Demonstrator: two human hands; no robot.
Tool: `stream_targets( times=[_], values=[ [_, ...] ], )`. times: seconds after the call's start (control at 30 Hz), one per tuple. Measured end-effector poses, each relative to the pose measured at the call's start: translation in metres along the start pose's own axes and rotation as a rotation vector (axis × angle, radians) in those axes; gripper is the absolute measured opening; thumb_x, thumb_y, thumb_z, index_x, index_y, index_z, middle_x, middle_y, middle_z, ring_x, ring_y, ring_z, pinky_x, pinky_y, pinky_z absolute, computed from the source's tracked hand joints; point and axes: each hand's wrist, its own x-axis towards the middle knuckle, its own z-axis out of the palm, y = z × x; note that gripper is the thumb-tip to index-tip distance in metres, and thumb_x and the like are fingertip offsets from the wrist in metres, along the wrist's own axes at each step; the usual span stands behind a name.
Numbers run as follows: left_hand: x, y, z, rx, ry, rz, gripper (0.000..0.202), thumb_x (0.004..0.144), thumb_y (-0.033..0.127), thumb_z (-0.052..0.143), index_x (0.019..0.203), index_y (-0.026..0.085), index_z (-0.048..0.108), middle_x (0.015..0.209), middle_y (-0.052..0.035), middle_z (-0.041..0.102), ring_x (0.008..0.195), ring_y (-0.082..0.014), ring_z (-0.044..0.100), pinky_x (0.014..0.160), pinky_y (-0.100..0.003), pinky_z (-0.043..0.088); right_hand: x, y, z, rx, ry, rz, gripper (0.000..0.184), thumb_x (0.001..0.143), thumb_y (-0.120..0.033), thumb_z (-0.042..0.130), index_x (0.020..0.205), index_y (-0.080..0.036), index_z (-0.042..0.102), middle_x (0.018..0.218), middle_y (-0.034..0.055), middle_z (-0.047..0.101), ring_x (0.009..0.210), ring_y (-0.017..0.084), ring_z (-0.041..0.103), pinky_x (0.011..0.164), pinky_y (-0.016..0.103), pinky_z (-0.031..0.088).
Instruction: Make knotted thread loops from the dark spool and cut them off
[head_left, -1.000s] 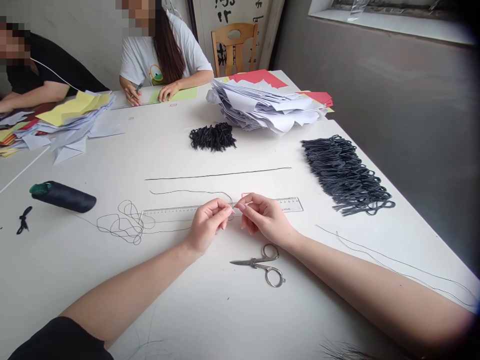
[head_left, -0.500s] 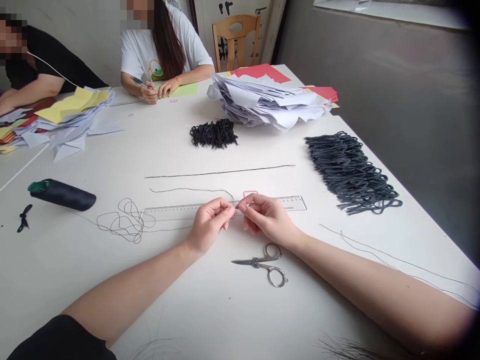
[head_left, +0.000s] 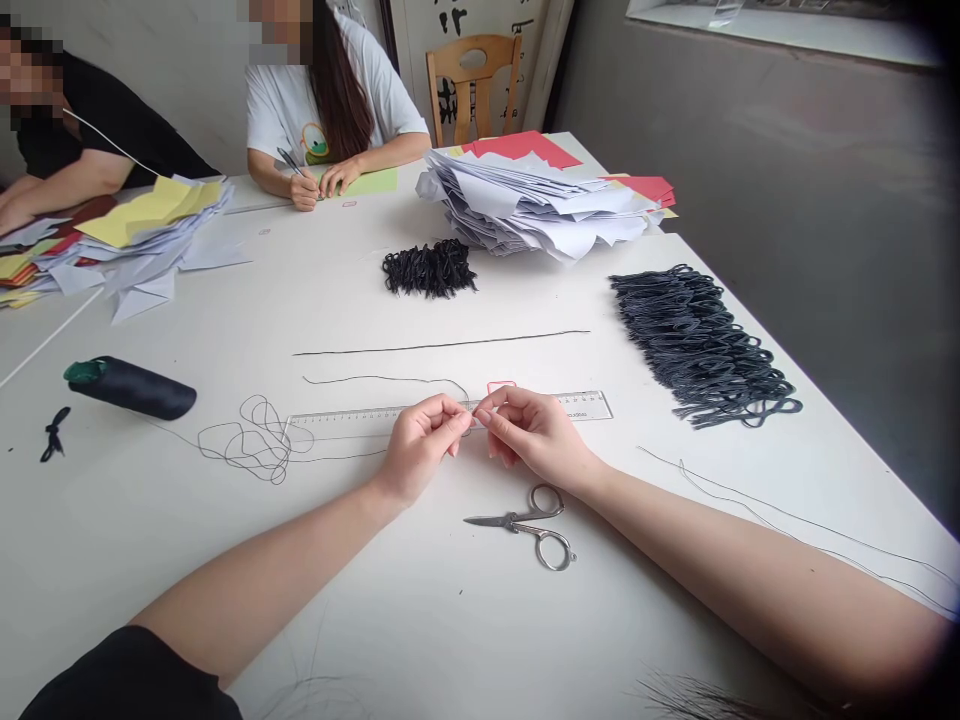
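Over plastic ruler [head_left: 337, 425], thread [head_left: 390, 378] seemingly pinched between left hand [head_left: 420, 445], right hand [head_left: 534, 430]

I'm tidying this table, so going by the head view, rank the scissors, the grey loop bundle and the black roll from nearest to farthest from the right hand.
From the right hand:
1. Scissors, just below it, toward the person.
2. Grey loop bundle, ahead and to the right.
3. Black roll, far across on the left.
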Motion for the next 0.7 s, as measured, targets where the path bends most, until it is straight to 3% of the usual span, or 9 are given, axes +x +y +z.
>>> stream_targets(
  times=[0.2,0.7],
  values=[
    [-0.0007,0.0013,0.0003,0.013,0.005,-0.001,0.023,0.082,0.037,0.06,0.07,0.018,0.056,0.053,0.0041,0.041,0.049,-0.0083,0.033,0.044,-0.023,0.021,-0.0005,-0.0009,0.0001,0.037,-0.005,0.011,0.036,0.09,-0.051,0.05,0.081,-0.016,0.055,0.059,-0.0007,0.058,0.046,0.008,0.05,0.051,0.023,0.042],
    [-0.0007,-0.0011,0.0005,0.024,0.018,0.002,0.025,0.083,0.038,0.061,0.069,0.017,0.057,0.051,0.0054,0.039,0.047,-0.0076,0.031,0.045,-0.023,0.021,-0.0008,0.0013,-0.0006,0.016,0.0,0.002,0.032,0.089,-0.047,0.054,0.084,-0.015,0.058,0.058,-0.0009,0.056,0.045,0.008,0.05,0.044,0.021,0.039]
  ],
)
